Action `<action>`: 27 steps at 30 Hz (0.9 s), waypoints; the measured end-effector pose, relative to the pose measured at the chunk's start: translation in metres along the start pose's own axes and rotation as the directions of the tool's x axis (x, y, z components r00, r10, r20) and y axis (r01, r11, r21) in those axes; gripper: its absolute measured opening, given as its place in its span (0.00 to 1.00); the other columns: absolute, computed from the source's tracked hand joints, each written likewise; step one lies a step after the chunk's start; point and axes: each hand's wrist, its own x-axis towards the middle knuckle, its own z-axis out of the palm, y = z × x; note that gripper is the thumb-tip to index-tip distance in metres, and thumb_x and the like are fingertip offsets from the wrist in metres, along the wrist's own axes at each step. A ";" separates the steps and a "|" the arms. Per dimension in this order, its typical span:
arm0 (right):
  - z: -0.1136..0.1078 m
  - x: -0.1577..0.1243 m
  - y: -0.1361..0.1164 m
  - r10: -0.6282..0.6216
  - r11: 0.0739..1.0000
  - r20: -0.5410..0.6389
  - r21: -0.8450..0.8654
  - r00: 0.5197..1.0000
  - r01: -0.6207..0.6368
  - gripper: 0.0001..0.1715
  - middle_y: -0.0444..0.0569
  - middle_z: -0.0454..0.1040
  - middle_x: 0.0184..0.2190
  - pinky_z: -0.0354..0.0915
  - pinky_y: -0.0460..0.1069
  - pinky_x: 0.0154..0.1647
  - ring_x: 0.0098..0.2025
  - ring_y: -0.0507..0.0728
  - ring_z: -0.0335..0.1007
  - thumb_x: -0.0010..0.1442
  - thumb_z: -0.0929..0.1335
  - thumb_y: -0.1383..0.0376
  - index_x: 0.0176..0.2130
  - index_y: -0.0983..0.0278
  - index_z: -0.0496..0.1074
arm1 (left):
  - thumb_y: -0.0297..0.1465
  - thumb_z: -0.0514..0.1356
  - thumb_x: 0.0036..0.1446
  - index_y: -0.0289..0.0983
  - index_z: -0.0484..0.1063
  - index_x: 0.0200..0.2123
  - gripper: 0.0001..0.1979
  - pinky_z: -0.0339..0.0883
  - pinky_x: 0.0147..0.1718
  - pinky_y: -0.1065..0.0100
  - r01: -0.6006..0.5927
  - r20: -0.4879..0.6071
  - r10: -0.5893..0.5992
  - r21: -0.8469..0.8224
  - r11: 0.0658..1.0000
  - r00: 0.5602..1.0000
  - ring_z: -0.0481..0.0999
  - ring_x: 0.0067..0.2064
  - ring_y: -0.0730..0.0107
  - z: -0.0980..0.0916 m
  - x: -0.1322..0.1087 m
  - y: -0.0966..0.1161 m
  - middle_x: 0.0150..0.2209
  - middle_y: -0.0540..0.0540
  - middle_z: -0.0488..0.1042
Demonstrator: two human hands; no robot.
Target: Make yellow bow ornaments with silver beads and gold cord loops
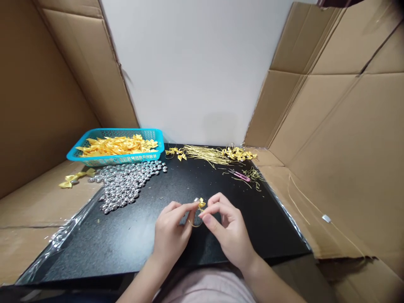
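My left hand and my right hand meet over the front middle of the black board. Between their pinched fingertips sits a small yellow ribbon bow with a silver bead on it. A loop of thin gold cord hangs from the bow between the two hands. Both hands have thumb and forefinger closed on this piece; the other fingers of my right hand are curled loosely above it.
A teal basket of yellow ribbon bows stands at the back left. Several silver beads lie heaped in front of it. Gold cords, finished bows and pink snips lie at the back right. Cardboard walls enclose both sides.
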 end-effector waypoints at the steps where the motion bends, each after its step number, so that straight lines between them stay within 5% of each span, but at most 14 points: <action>1: -0.002 -0.001 -0.003 -0.017 1.000 0.010 -0.004 1.000 0.017 0.07 0.45 0.66 0.32 0.60 0.49 0.39 0.36 0.53 0.64 0.60 0.69 0.62 0.31 0.60 0.77 | 0.28 0.58 0.59 0.38 0.78 0.38 0.08 0.68 0.27 0.68 0.031 -0.001 -0.031 -0.017 0.999 1.000 0.72 0.25 0.69 0.000 -0.001 -0.001 0.25 0.49 0.77; 8: -0.020 0.001 -0.007 -0.148 0.982 -0.126 -0.140 0.981 0.130 0.07 0.46 0.69 0.31 0.61 0.49 0.37 0.35 0.54 0.65 0.60 0.67 0.65 0.32 0.61 0.75 | 0.27 0.61 0.58 0.40 0.78 0.39 0.07 0.67 0.28 0.70 0.086 -0.063 -0.093 -0.107 0.991 0.994 0.72 0.28 0.70 0.001 -0.006 -0.004 0.29 0.50 0.78; 14: -0.017 0.010 0.005 0.100 0.926 0.024 -0.369 0.995 -0.084 0.04 0.46 0.73 0.27 0.63 0.48 0.34 0.30 0.53 0.67 0.54 0.71 0.67 0.33 0.64 0.78 | 0.23 0.61 0.57 0.39 0.77 0.42 0.10 0.66 0.29 0.70 -0.004 -0.094 -0.006 -0.103 0.995 0.996 0.70 0.28 0.71 0.001 -0.007 -0.005 0.30 0.50 0.78; 18: -0.011 0.010 0.010 0.157 0.872 -0.002 -0.469 0.988 -0.140 0.07 0.44 0.71 0.24 0.61 0.47 0.29 0.26 0.51 0.63 0.51 0.71 0.70 0.33 0.65 0.79 | 0.22 0.61 0.57 0.39 0.76 0.42 0.11 0.66 0.30 0.70 -0.014 -0.076 0.006 -0.095 0.995 0.997 0.70 0.29 0.71 0.002 -0.007 -0.005 0.30 0.50 0.78; 23: -0.013 0.014 0.009 0.190 0.911 0.038 -0.379 0.981 -0.162 0.05 0.46 0.73 0.23 0.61 0.47 0.30 0.27 0.52 0.66 0.51 0.70 0.71 0.27 0.65 0.79 | 0.22 0.62 0.56 0.38 0.76 0.42 0.11 0.65 0.29 0.71 -0.050 -0.085 0.042 -0.090 0.995 0.995 0.70 0.28 0.72 0.002 -0.006 -0.003 0.29 0.50 0.78; 27: -0.022 0.020 0.005 0.344 0.931 0.098 -0.166 0.934 -0.326 0.06 0.46 0.74 0.23 0.61 0.47 0.30 0.27 0.52 0.67 0.51 0.72 0.66 0.26 0.66 0.78 | 0.21 0.61 0.56 0.37 0.76 0.41 0.11 0.65 0.30 0.71 -0.060 -0.094 0.053 -0.070 0.996 0.994 0.70 0.28 0.72 0.002 -0.006 -0.003 0.30 0.50 0.79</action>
